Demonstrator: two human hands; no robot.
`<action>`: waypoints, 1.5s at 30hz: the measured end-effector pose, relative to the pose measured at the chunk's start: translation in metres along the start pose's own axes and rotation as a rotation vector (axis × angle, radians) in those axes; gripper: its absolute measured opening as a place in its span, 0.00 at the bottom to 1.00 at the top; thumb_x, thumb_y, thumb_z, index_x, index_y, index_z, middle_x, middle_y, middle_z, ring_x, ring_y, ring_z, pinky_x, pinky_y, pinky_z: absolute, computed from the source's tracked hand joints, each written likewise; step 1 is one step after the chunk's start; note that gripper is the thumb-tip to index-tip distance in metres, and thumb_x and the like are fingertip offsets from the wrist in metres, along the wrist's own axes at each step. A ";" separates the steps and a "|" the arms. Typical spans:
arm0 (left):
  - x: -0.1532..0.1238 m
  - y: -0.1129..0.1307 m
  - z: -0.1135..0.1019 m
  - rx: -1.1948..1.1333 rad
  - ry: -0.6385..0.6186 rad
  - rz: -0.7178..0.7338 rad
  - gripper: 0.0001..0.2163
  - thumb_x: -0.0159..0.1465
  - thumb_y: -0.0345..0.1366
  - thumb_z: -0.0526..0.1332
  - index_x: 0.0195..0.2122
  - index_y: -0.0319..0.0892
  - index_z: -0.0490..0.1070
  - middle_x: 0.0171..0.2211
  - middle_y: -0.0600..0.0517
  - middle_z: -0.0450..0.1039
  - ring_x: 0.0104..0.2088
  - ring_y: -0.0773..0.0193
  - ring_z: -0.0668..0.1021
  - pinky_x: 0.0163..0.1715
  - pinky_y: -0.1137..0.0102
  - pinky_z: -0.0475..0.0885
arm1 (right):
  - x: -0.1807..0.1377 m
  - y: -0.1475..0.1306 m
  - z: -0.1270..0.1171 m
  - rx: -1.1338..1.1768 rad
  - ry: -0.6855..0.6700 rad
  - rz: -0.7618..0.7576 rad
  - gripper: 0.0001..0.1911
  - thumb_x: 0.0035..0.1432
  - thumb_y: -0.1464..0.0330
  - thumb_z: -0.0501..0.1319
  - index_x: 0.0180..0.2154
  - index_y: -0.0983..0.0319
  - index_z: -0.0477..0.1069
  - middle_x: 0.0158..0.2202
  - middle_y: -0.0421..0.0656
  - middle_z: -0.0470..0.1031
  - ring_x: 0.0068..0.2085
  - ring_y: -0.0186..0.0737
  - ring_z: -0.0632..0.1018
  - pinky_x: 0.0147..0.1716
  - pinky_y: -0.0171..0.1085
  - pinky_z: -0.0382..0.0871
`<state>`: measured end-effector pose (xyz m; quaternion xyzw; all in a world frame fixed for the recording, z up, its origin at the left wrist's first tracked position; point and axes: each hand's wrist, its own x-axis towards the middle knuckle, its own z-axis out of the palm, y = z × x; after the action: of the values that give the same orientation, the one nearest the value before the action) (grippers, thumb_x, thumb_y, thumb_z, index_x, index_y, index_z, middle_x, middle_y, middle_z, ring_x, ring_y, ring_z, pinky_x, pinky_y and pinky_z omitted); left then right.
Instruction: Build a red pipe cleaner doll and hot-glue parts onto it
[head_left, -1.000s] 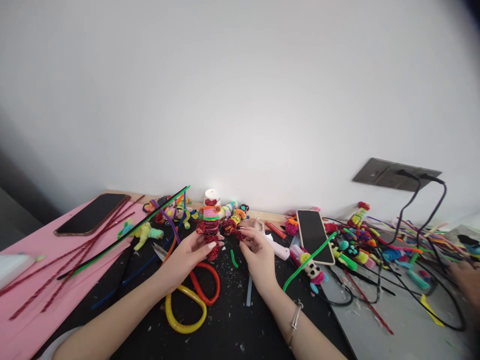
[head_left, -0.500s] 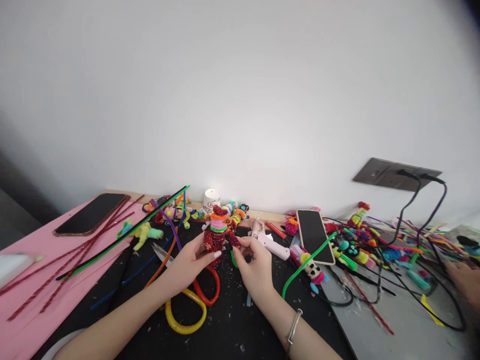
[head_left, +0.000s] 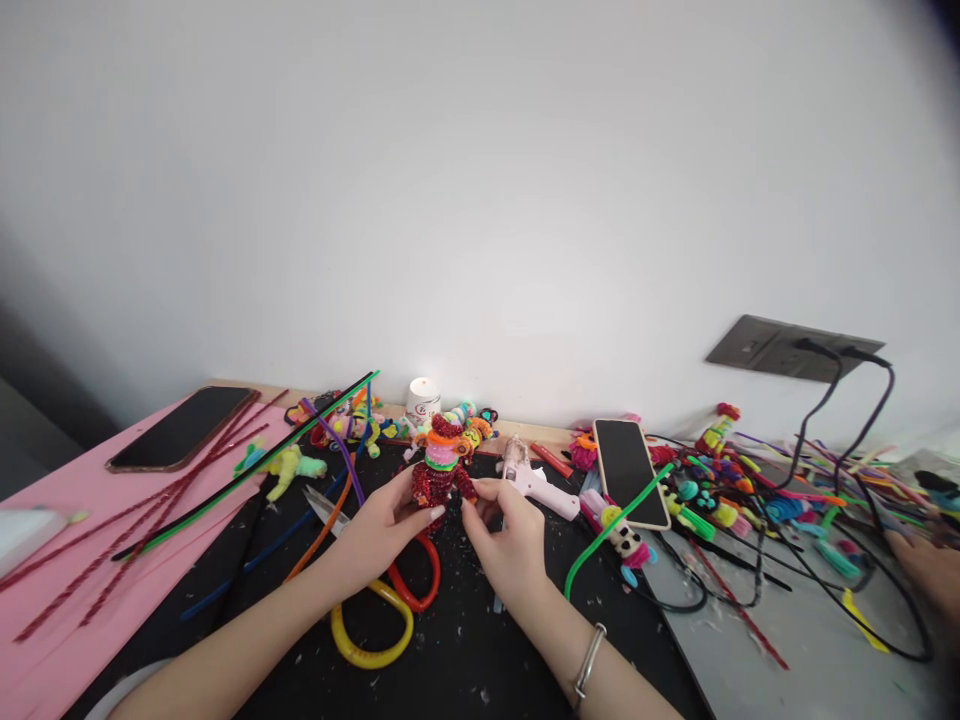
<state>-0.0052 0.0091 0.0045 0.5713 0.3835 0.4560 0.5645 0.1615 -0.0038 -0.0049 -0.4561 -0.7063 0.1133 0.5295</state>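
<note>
A small pipe-cleaner figure (head_left: 439, 465), dark red with green, pink and orange bands, stands upright on the black mat (head_left: 465, 650). My left hand (head_left: 379, 535) grips its lower body from the left, thumb and fingers pinched on it. From the right, my right hand (head_left: 506, 535) pinches one of the figure's red limbs; a silver bracelet (head_left: 587, 660) sits on that wrist. Scissors (head_left: 379, 600) with orange and yellow handles lie partly under my left hand.
A white glue gun (head_left: 536, 480), a phone (head_left: 628, 470), a pile of pipe-cleaner figures (head_left: 720, 490) and cables (head_left: 847, 450) lie to the right. Another phone (head_left: 182, 428) and long red pipe cleaners (head_left: 135, 520) rest on the pink sheet (head_left: 45, 640). Another person's hand (head_left: 930, 570) shows at the far right.
The figure was lowered from a raised, tilted hold to stand upright on the mat. Both hands moved down and closer together at its base.
</note>
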 end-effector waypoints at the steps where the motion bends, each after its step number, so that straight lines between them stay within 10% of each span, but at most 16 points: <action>1: 0.000 0.000 0.000 -0.001 0.000 0.000 0.17 0.57 0.34 0.64 0.49 0.44 0.69 0.51 0.46 0.74 0.53 0.51 0.74 0.56 0.56 0.65 | 0.000 0.000 0.000 -0.004 0.000 -0.003 0.04 0.56 0.71 0.58 0.35 0.62 0.71 0.26 0.40 0.73 0.22 0.33 0.71 0.24 0.33 0.69; 45: -0.004 -0.009 -0.004 0.379 -0.074 0.145 0.17 0.64 0.35 0.58 0.55 0.43 0.66 0.53 0.47 0.72 0.53 0.54 0.74 0.53 0.61 0.69 | -0.005 0.006 -0.002 -0.152 -0.026 -0.304 0.08 0.59 0.77 0.55 0.41 0.62 0.66 0.39 0.49 0.74 0.43 0.41 0.77 0.41 0.39 0.75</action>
<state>-0.0090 0.0072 -0.0045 0.7097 0.3994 0.3937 0.4264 0.1667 -0.0049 -0.0109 -0.3812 -0.7804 -0.0163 0.4954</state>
